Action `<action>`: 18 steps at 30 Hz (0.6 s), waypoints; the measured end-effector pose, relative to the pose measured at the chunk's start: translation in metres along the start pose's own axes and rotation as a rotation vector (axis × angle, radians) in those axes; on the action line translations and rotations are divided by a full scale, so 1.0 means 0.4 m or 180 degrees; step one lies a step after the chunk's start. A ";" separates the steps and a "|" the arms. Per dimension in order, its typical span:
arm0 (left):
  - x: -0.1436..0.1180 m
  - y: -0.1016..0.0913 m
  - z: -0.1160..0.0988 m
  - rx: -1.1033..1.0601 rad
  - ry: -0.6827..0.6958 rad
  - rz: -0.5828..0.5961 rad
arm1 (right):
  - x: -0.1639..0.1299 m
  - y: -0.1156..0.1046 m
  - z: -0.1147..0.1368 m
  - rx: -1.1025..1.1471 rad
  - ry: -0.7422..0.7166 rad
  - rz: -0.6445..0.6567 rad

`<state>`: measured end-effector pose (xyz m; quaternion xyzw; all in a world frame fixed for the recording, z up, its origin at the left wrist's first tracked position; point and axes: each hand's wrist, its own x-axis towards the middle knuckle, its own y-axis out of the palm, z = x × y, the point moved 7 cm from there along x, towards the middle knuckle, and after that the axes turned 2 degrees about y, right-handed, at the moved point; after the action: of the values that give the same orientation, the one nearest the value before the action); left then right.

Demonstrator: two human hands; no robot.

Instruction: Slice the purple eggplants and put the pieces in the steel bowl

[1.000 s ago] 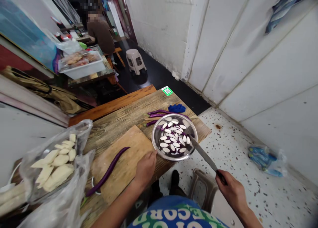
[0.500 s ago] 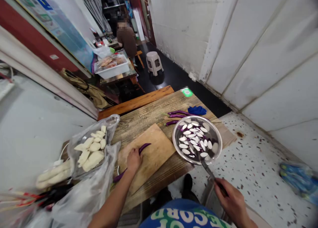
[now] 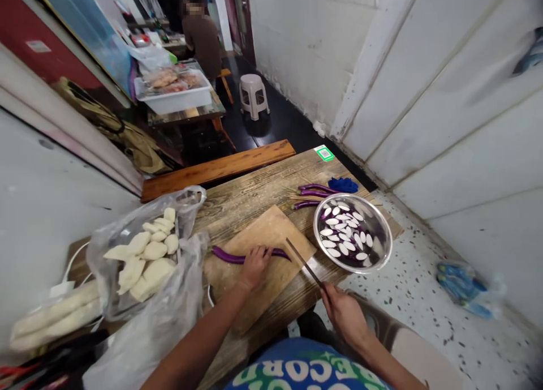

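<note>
My left hand (image 3: pixel 254 265) presses down on a long thin purple eggplant (image 3: pixel 229 256) that lies across a wooden cutting board (image 3: pixel 263 231). My right hand (image 3: pixel 344 313) grips the handle of a knife (image 3: pixel 302 261), whose blade reaches over the board's right edge, close to the eggplant's right end. To the right of the board stands a round metal bowl (image 3: pixel 379 253) holding several oval eggplant slices. Three more whole eggplants (image 3: pixel 311 195) lie on the wooden table (image 3: pixel 254 195) behind the bowl.
An open plastic bag of pale white vegetable pieces (image 3: pixel 144 251) sits left of the board. A blue cloth (image 3: pixel 343 184) and a green sticker (image 3: pixel 324 153) lie at the table's far end. Beyond are a bench (image 3: pixel 216 168), a stool (image 3: pixel 253 94) and a seated person (image 3: pixel 202 33).
My left hand left the bowl's rim, took the eggplant and turned it to lie across the board. My right hand swung the knife from over the bowl leftward to the board.
</note>
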<state>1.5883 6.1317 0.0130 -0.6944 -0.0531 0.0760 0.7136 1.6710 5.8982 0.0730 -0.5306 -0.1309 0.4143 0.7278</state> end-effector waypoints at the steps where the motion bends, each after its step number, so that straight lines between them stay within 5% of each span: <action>1: -0.013 0.018 0.013 -0.0068 -0.0073 -0.0036 | 0.001 0.008 0.009 -0.0100 -0.0006 0.0050; 6: -0.066 0.053 0.041 -0.0429 -0.0189 -0.0371 | 0.000 0.042 0.039 -0.0507 -0.0331 0.0258; 13: -0.045 0.016 -0.004 -0.0944 0.0563 -0.0955 | -0.001 0.081 0.023 -0.0629 -0.0375 0.0493; 18: -0.030 0.033 -0.014 -0.1263 0.0649 -0.1089 | -0.005 0.079 0.012 -0.0661 -0.0241 0.0862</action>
<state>1.5772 6.1243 -0.0001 -0.8055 -0.1114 -0.1278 0.5678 1.6522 5.9031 0.0477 -0.5997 -0.1276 0.5125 0.6012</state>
